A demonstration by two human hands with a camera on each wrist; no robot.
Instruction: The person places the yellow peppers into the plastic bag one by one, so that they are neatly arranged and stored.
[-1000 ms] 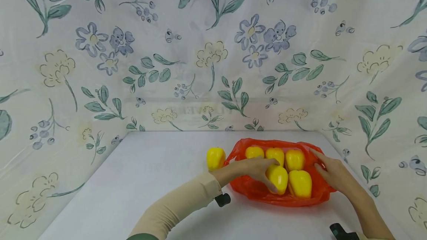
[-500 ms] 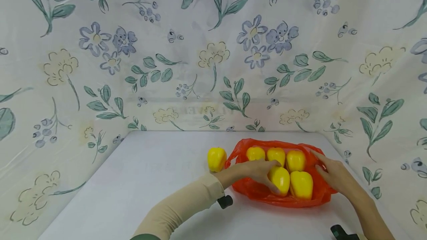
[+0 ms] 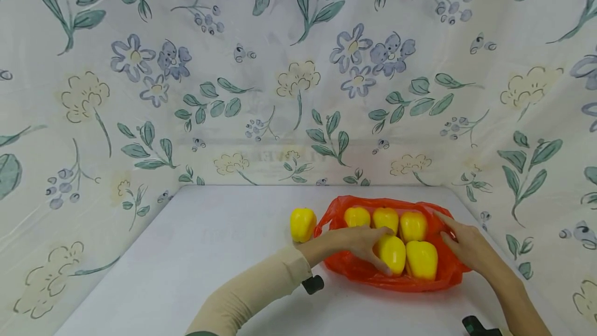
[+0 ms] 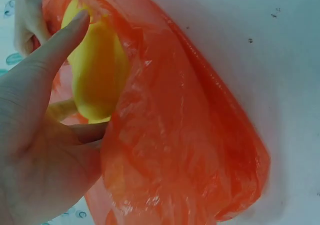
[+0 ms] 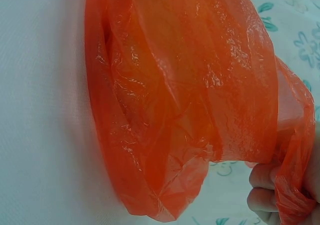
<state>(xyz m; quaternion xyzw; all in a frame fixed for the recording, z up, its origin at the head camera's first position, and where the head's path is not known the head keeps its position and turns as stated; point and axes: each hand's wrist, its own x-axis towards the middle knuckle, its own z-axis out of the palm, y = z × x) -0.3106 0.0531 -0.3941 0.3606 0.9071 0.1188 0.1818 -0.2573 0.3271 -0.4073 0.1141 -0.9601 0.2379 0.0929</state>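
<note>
A red plastic bag (image 3: 354, 268) lies open on the right part of the table with several yellow bell peppers (image 3: 422, 260) in it. My left hand (image 3: 366, 245) reaches over its left side and grips the front-left yellow bell pepper (image 3: 392, 255), thumb on the near side. In the left wrist view, thumb and fingers lie around that pepper (image 4: 99, 67), the fingertips partly hidden. My right hand (image 3: 466, 240) holds the bag's right edge; its curled fingers clutch the bunched red plastic (image 5: 292, 200) in the right wrist view.
One more yellow bell pepper (image 3: 302, 224) stands outside the bag, just to its left. White table (image 3: 200, 242) surface stretches to the left. A flowered cloth (image 3: 261, 92) hangs behind the table and along its sides.
Both hands keep their holds on the pepper and the bag. The whole view shifts only slightly; nothing else visibly differs.
</note>
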